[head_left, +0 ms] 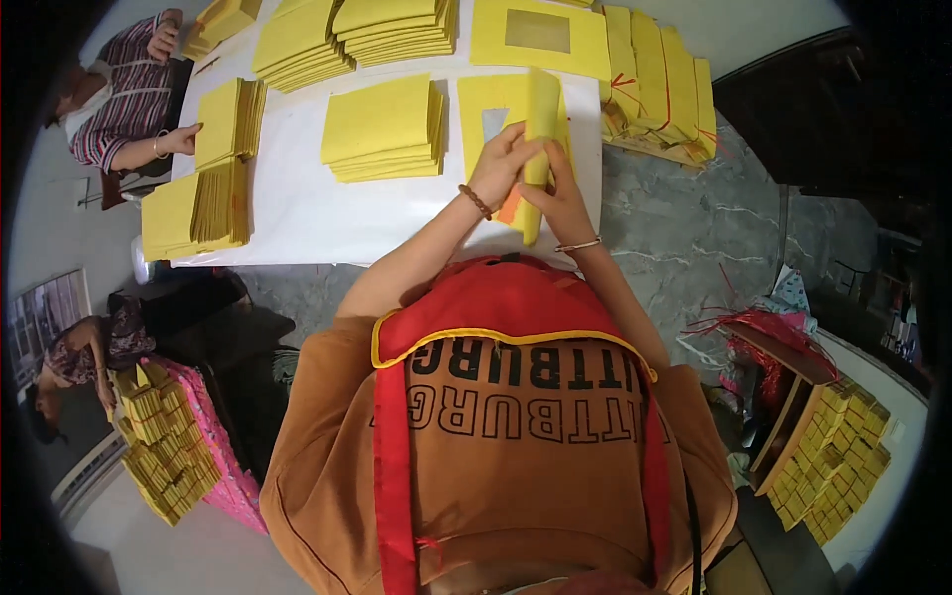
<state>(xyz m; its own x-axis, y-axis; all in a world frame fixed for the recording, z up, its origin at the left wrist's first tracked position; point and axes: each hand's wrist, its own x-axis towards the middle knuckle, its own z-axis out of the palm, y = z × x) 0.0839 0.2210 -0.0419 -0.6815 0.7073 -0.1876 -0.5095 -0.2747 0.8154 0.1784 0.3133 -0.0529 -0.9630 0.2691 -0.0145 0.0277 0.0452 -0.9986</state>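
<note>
Near the table's right edge, my left hand (499,167) and my right hand (561,201) both grip a yellow paper bundle (541,109). It stands nearly on edge, so its narrow side shows. The left fingers press its left face, while the right hand wraps its lower right side. Below my left hand a small orange patch (511,206) shows; what it belongs to is unclear. Under and behind the bundle lies a yellow paper piece (476,104) with a greyish window. Farther back is another windowed yellow piece (486,30).
Stacks of yellow envelopes (382,129) stand on the white table (297,213). Tied yellow bundles (650,79) sit beyond its right edge. At the left, a person in a striped top (129,94) touches a stack. Another person (94,347) is beside piled bundles (169,441) at lower left.
</note>
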